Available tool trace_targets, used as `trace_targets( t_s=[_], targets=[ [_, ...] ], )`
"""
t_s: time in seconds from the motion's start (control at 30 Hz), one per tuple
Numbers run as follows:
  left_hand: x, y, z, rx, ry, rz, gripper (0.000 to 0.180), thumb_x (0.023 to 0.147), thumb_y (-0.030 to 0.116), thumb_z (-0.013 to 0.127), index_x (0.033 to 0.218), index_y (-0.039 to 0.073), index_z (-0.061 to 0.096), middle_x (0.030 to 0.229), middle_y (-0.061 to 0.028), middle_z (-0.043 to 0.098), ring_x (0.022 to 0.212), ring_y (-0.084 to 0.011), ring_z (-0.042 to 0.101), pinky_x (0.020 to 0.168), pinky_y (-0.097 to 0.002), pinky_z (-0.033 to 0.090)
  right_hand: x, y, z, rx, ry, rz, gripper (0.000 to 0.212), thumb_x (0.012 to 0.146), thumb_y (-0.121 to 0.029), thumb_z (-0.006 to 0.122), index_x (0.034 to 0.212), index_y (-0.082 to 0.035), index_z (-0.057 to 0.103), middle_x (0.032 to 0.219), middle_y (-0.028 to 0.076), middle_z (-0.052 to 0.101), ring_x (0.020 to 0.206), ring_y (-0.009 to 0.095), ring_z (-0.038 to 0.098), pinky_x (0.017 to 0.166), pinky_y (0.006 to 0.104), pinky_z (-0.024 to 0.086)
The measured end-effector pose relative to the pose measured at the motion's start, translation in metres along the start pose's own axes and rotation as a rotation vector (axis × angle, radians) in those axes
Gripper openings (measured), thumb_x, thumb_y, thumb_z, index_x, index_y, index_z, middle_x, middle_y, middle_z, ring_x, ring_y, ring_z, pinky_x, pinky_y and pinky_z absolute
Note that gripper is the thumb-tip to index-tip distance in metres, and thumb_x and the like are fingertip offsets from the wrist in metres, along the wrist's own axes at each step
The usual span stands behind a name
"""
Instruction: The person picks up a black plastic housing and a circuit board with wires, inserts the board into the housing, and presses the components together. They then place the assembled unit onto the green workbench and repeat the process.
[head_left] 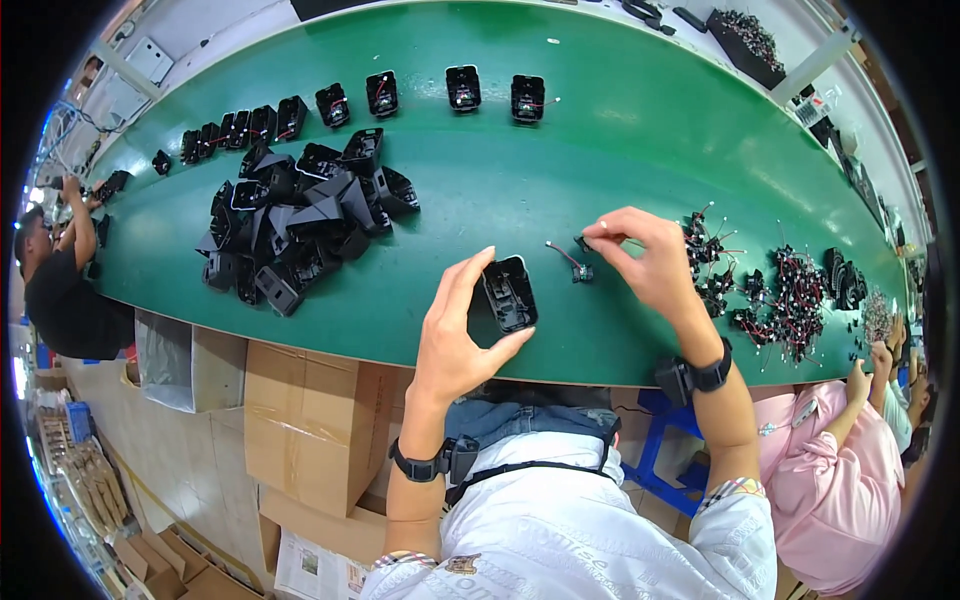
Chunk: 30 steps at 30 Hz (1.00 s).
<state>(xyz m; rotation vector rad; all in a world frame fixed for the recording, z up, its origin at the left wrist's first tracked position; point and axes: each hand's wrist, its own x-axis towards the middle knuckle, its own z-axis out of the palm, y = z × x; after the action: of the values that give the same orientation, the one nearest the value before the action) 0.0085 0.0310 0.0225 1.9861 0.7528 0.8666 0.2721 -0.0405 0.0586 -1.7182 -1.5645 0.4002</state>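
Observation:
My left hand (455, 325) curves around an open black plastic housing (511, 296), thumb at its near end and fingertips at its far end. The housing stands on the green table with its hollow side up, showing moulded ribs inside. To its right, my right hand (645, 252) pinches a small black part (582, 243) between thumb and fingertips; its exact kind is too small to tell. Just below those fingertips lies a small black component with red wires and a white plug (581, 272).
Black housings (300, 205) are heaped at left, with a row of wired housings (462, 90) along the far side. Wired components (790, 300) lie piled at right. One person (70, 285) works at far left; another in pink (840, 480) sits at right. Cardboard boxes (305, 420) stand below the table.

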Motion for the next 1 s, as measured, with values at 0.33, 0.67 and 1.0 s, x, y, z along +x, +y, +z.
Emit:
trace_targets(
  t_s=[0.33, 0.67, 1.0],
  targets=[
    [-0.007, 0.031, 0.001, -0.209, -0.026, 0.102, 0.09, 0.065, 0.013, 0.094, 0.147, 0.003, 0.056, 0.135, -0.0188, 0.059, 0.117, -0.0308, 0.063, 0.091, -0.0385, 0.056, -0.051, -0.078, 0.022, 0.255, 0.115, -0.277, 0.023, 0.07, 0.008, 0.082, 0.086, -0.006, 0.075, 0.088, 0.006, 0.078, 0.08, 0.022, 0.074, 0.074, 0.0326, 0.057],
    [-0.008, 0.034, -0.003, -0.189, -0.055, 0.106, 0.089, 0.063, 0.011, 0.094, 0.145, 0.006, 0.059, 0.132, -0.0167, 0.059, 0.114, -0.0292, 0.063, 0.09, -0.0384, 0.057, -0.052, -0.081, 0.015, 0.195, 0.037, -0.307, 0.022, 0.07, 0.006, 0.084, 0.082, -0.009, 0.072, 0.088, 0.002, 0.079, 0.076, 0.02, 0.069, 0.069, 0.0305, 0.056],
    [-0.009, 0.035, -0.004, -0.252, -0.088, 0.116, 0.086, 0.062, 0.012, 0.095, 0.141, 0.005, 0.062, 0.131, -0.0163, 0.06, 0.115, -0.0294, 0.063, 0.094, -0.0392, 0.055, -0.054, -0.077, 0.027, 0.201, 0.077, -0.306, 0.022, 0.07, 0.005, 0.085, 0.081, -0.008, 0.071, 0.087, 0.003, 0.079, 0.073, 0.018, 0.068, 0.067, 0.0294, 0.055]
  ],
)
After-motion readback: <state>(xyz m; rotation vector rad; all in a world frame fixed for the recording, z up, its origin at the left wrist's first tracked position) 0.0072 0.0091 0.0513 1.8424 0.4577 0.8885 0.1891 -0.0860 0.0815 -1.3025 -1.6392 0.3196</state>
